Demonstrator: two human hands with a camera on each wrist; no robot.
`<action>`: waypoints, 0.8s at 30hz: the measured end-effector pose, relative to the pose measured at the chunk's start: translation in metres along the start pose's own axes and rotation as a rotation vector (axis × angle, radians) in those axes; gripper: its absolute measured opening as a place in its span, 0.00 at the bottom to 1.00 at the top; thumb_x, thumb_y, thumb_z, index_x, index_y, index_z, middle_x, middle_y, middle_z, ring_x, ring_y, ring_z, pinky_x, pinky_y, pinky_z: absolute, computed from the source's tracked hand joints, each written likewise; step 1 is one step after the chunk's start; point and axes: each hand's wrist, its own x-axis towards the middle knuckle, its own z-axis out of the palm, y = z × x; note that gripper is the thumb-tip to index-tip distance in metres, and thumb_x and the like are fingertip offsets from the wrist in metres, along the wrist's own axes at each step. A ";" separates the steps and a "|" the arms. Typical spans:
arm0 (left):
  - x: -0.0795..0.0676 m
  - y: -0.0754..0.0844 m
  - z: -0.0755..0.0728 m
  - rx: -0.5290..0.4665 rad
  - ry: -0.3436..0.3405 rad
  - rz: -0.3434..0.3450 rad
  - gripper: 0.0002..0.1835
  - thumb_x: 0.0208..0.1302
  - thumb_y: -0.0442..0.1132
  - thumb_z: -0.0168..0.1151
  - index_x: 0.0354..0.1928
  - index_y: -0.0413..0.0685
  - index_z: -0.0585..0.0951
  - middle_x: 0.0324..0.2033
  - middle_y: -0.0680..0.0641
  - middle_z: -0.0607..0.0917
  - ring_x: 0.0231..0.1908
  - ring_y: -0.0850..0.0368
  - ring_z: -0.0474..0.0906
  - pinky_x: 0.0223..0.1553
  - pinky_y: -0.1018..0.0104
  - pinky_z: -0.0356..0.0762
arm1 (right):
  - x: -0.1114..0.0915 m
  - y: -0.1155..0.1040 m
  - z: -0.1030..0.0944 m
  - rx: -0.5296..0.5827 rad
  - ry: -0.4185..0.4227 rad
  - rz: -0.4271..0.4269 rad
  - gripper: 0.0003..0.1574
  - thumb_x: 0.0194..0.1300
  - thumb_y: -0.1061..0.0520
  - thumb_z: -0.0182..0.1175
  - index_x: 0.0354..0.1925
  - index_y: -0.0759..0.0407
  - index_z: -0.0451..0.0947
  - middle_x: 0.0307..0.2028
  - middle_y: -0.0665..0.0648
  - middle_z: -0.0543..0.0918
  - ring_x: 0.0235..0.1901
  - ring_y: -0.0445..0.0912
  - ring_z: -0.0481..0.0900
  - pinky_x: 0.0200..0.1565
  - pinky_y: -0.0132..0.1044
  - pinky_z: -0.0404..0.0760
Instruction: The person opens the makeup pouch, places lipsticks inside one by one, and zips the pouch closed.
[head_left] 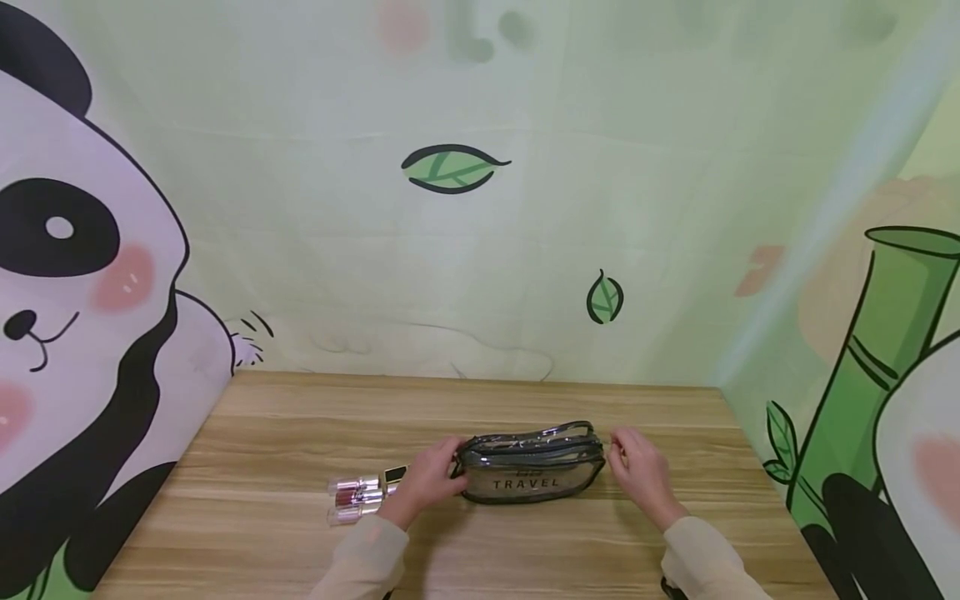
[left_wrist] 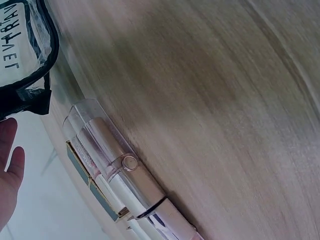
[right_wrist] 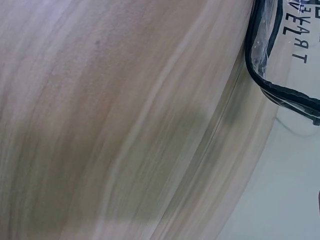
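A clear toiletry pouch (head_left: 525,485) with black trim and the word TRAVEL stands on the wooden table. My left hand (head_left: 429,477) grips its left end, thumb in front. In the left wrist view, fingers (left_wrist: 7,137) show beside the black tab at that end. At the right end of the zipper, my right hand (head_left: 642,472) has its fingers curled and pinches the zipper pull, mostly hidden by the fingertips. The right wrist view catches the pouch's edge (right_wrist: 280,91); that hand is almost wholly outside it.
Several lip gloss tubes (head_left: 352,498) with clear ends lie left of the pouch, partly behind my left hand. Beside them is a dark, gold-edged case (head_left: 394,474). Wood-grain tabletop (head_left: 300,417) surrounds everything, and a panda-print backdrop (head_left: 337,250) rises behind the table.
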 end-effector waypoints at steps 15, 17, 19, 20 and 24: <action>0.000 -0.001 0.001 -0.001 0.022 0.001 0.24 0.42 0.42 0.65 0.46 0.47 0.73 0.37 0.49 0.80 0.35 0.55 0.76 0.37 0.61 0.75 | -0.006 0.007 0.007 -0.064 -0.052 0.032 0.06 0.48 0.63 0.51 0.27 0.60 0.74 0.24 0.52 0.77 0.21 0.45 0.75 0.17 0.35 0.70; 0.000 -0.001 0.001 -0.012 0.017 -0.005 0.25 0.42 0.41 0.65 0.46 0.47 0.73 0.37 0.48 0.80 0.35 0.55 0.76 0.37 0.60 0.75 | -0.008 0.009 0.007 -0.079 -0.057 0.036 0.05 0.47 0.64 0.52 0.27 0.60 0.74 0.23 0.53 0.78 0.20 0.45 0.75 0.17 0.35 0.69; 0.000 -0.001 0.001 -0.018 0.010 -0.009 0.25 0.42 0.41 0.65 0.47 0.46 0.72 0.37 0.48 0.80 0.35 0.54 0.76 0.37 0.60 0.75 | -0.011 0.011 0.008 -0.091 -0.058 0.037 0.05 0.47 0.64 0.53 0.27 0.60 0.74 0.23 0.54 0.79 0.20 0.46 0.75 0.17 0.35 0.69; 0.000 -0.001 0.001 -0.018 0.008 -0.011 0.25 0.42 0.41 0.65 0.47 0.46 0.72 0.38 0.48 0.80 0.35 0.54 0.76 0.37 0.60 0.75 | -0.012 0.012 0.008 -0.098 -0.059 0.038 0.05 0.46 0.64 0.53 0.27 0.60 0.74 0.23 0.54 0.79 0.20 0.46 0.76 0.17 0.35 0.69; 0.000 -0.003 0.003 -0.011 0.006 -0.014 0.26 0.43 0.42 0.65 0.48 0.46 0.72 0.39 0.48 0.80 0.36 0.54 0.76 0.38 0.60 0.75 | -0.015 0.013 0.008 -0.102 -0.054 0.038 0.05 0.47 0.63 0.52 0.26 0.59 0.74 0.23 0.53 0.79 0.20 0.47 0.76 0.16 0.37 0.69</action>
